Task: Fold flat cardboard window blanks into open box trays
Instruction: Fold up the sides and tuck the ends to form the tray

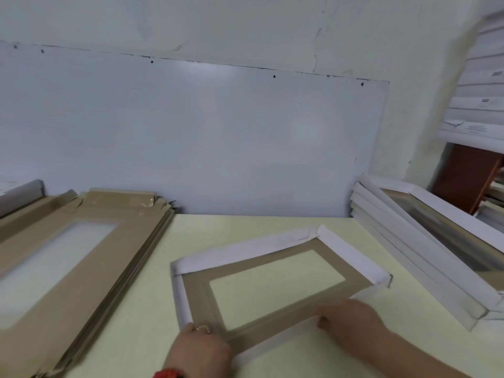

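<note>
A cardboard window blank (pixel 199 293) lies at an angle on the pale yellow table (pixel 131 336). It has a brown inside, a clear rectangular window and white side flaps partly raised. My left hand (pixel 200 350), with a ring on one finger, rests on the blank's near left corner. My right hand (pixel 351 320) holds the near long flap with its fingers curled over the edge; how the left hand's fingers lie is hidden.
A stack of flat brown window blanks (pixel 81 257) lies at the left. Folded white trays (pixel 425 257) are stacked at the right. A white board (pixel 191 137) leans against the wall behind the table. Shelves with paper stand at far right.
</note>
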`<action>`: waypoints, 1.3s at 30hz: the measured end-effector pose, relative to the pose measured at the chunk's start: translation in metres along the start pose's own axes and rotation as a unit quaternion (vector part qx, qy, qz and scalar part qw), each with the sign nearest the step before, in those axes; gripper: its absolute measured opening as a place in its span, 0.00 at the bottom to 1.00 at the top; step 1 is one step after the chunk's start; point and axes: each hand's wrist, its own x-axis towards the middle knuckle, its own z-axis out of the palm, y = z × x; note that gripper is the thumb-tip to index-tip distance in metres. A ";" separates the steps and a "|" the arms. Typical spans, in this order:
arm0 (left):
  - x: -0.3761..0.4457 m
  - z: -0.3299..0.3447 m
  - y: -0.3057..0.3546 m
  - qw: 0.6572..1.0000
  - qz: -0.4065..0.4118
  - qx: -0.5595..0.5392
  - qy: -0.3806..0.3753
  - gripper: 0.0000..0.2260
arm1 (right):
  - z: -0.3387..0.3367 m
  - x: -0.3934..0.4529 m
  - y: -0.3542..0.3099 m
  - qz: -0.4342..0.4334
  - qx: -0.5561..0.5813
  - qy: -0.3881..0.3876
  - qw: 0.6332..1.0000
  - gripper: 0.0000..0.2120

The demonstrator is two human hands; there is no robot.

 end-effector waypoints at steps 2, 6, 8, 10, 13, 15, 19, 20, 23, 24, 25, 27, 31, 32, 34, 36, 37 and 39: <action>0.004 0.019 -0.015 0.999 -0.033 0.024 -0.027 0.15 | 0.003 0.002 0.022 0.033 0.007 0.012 0.999 0.14; 0.001 0.032 -0.041 0.996 -0.090 0.013 -0.025 0.15 | 0.006 0.002 0.061 0.099 0.018 0.022 0.995 0.17; -0.008 0.025 -0.047 0.998 -0.035 0.024 0.042 0.09 | 0.008 0.000 0.075 0.115 0.011 0.025 0.993 0.14; -0.012 0.022 -0.051 0.997 -0.018 0.004 0.072 0.13 | 0.009 -0.002 0.084 0.124 0.007 0.032 0.992 0.11; -0.014 0.028 -0.061 0.997 -0.060 0.021 0.041 0.06 | 0.011 -0.005 0.094 0.132 -0.017 0.035 0.991 0.05; -0.013 0.032 -0.073 0.995 -0.089 0.026 0.049 0.10 | 0.009 -0.009 0.100 0.139 -0.030 0.037 0.989 0.05; -0.023 0.025 -0.088 0.992 -0.094 -0.068 0.043 0.14 | 0.011 -0.016 0.110 0.118 -0.058 0.037 0.991 0.06; -0.022 0.027 -0.089 0.986 -0.121 -0.105 0.040 0.13 | 0.012 -0.018 0.110 0.106 -0.072 0.044 0.991 0.05; -0.023 0.051 -0.095 0.952 -0.162 -0.232 0.116 0.16 | 0.012 -0.024 0.115 0.084 -0.069 0.083 0.991 0.09; -0.022 0.055 -0.097 0.942 -0.161 -0.265 0.124 0.15 | 0.013 -0.027 0.119 0.089 -0.058 0.096 0.990 0.11; -0.022 0.059 -0.100 0.930 -0.163 -0.298 0.143 0.15 | 0.013 -0.030 0.123 0.090 -0.044 0.106 0.989 0.12; -0.023 0.065 -0.104 0.922 -0.174 -0.317 0.140 0.11 | 0.014 -0.033 0.130 0.081 0.027 0.110 0.990 0.12; -0.023 0.068 -0.107 0.915 -0.194 -0.318 0.152 0.12 | 0.020 -0.036 0.132 0.064 0.168 0.071 0.981 0.20; -0.025 0.064 -0.106 0.914 -0.209 -0.317 0.144 0.12 | 0.022 -0.035 0.132 0.068 0.184 0.075 0.978 0.22; -0.026 0.058 -0.105 0.905 -0.233 -0.324 0.146 0.11 | 0.026 -0.036 0.130 0.073 0.222 0.098 0.967 0.23; -0.028 0.056 -0.108 0.885 -0.254 -0.356 0.159 0.09 | 0.026 -0.042 0.127 0.075 0.267 0.127 0.952 0.17; -0.029 0.056 -0.109 0.873 -0.263 -0.375 0.170 0.08 | 0.025 -0.044 0.126 0.075 0.283 0.145 0.945 0.16; -0.028 0.057 -0.112 0.845 -0.283 -0.411 0.193 0.08 | 0.023 -0.049 0.122 0.073 0.329 0.164 0.927 0.14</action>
